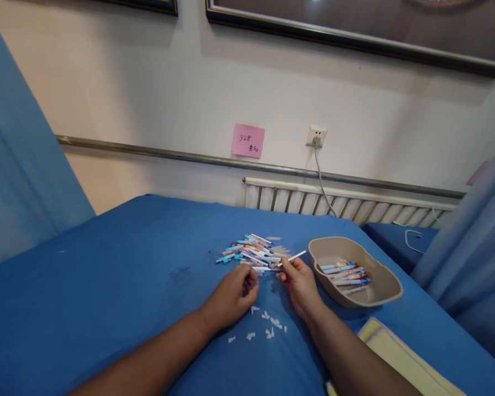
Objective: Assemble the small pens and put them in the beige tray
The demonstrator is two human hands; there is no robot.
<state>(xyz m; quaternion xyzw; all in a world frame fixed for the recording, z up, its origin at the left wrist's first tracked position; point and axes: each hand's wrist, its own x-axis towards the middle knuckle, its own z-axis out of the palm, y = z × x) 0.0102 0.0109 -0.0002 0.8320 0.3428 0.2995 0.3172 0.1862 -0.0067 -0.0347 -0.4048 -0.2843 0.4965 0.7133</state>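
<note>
My right hand (300, 285) pinches a thin white stick (298, 256) between thumb and fingers, its free end pointing up to the right. My left hand (234, 294) is closed, fingers curled toward the thumb; whatever it may hold is hidden. Just beyond both hands lies a loose pile of pens and pen parts (247, 250), coloured blue, pink, white and brown, with white sticks among them. Nearer to me, several small white tips (275, 323) are scattered on the blue cloth.
A beige basin (383, 283) holding several pens (348, 275) stands right of my right hand. Beside my right forearm lies a yellow cloth or pad (400, 352). Blue sheeting (107, 286) covers the table. Behind it are a radiator (297, 199) and a plugged-in cable (320, 179).
</note>
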